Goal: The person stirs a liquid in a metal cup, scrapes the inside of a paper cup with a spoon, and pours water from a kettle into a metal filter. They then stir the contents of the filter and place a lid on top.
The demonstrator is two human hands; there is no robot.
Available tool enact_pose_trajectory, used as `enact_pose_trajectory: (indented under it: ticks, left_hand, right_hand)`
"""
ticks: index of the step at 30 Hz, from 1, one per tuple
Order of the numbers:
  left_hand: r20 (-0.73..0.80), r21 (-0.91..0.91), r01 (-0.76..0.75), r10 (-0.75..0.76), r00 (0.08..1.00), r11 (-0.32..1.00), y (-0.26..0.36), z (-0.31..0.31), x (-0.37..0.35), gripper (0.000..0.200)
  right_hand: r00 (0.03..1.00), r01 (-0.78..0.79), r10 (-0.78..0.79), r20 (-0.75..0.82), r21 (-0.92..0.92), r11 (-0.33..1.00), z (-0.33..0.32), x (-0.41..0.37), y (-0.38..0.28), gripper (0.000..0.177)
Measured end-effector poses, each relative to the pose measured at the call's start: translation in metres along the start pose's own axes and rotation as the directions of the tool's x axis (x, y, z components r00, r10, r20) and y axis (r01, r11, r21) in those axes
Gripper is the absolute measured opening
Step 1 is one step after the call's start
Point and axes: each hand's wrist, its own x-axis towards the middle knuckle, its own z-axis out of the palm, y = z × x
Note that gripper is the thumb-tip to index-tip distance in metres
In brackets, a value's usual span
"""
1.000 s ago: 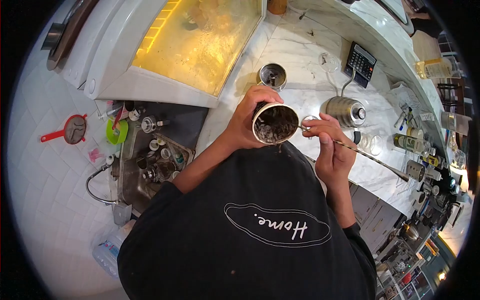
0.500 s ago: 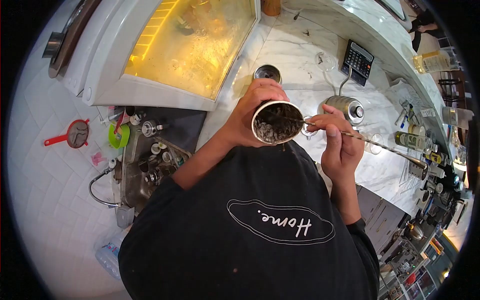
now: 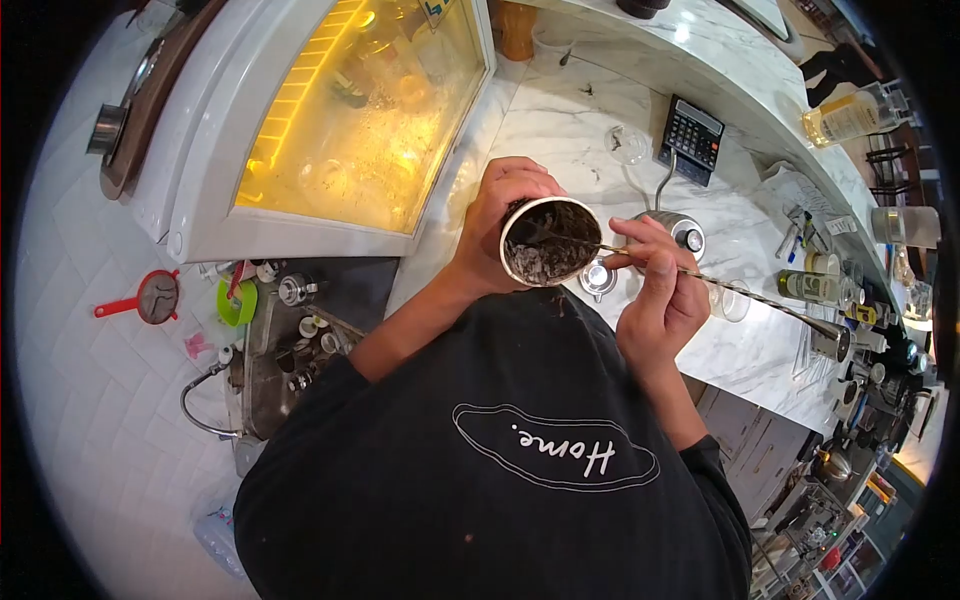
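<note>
Cup (image 3: 503,258) sat tilted in our left hand (image 3: 512,195), which curled around its wall. Our right hand (image 3: 658,300), beside the mouth, pinched the twisted spoon (image 3: 760,298), whose long axis ran rightward from the cup's dark contents (image 3: 545,262) past our grip.

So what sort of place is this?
Probably a café or drinks bar, on the staff side of the counter: there's a gooseneck kettle, a long twisted-stem stirrer and a lit glass-fronted cabinet.
</note>
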Motion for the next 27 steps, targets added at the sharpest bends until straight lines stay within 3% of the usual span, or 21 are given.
enact_pose_trajectory:
  ticks: [10, 13, 19, 22, 25, 27]
  left_hand:
    - [-0.126, 0.022, -0.006, 0.009, 0.992, 1.0, -0.007, 0.019, -0.017, 0.101]
    - [-0.214, -0.052, -0.001, -0.011, 0.977, 0.999, 0.0, 0.025, -0.013, 0.095]
    - [-0.185, 0.058, 0.031, -0.02, 0.983, 0.998, -0.002, 0.018, -0.02, 0.094]
    - [-0.179, 0.026, 0.042, -0.036, 0.983, 0.999, 0.001, 0.015, -0.02, 0.093]
    - [-0.181, 0.006, 0.054, -0.052, 0.982, 0.999, 0.005, 0.011, -0.024, 0.091]
    - [-0.189, 0.013, 0.058, -0.055, 0.981, 0.998, 0.003, 0.007, -0.033, 0.091]
  right_hand:
    - [0.971, -0.229, 0.237, -0.041, 0.155, 0.961, 0.007, -0.006, -0.001, 0.036]
    - [0.974, -0.222, 0.226, -0.015, 0.116, 0.968, 0.008, -0.005, 0.0, 0.036]
    - [0.965, -0.232, 0.249, -0.083, 0.177, 0.957, 0.016, -0.004, -0.002, 0.026]
    - [0.952, -0.267, 0.292, -0.098, 0.209, 0.941, 0.019, -0.005, -0.007, 0.025]
    - [0.942, -0.313, 0.328, -0.073, 0.163, 0.936, 0.019, -0.006, -0.018, 0.025]
    - [0.96, -0.268, 0.273, -0.057, 0.089, 0.959, 0.019, -0.011, -0.015, 0.025]
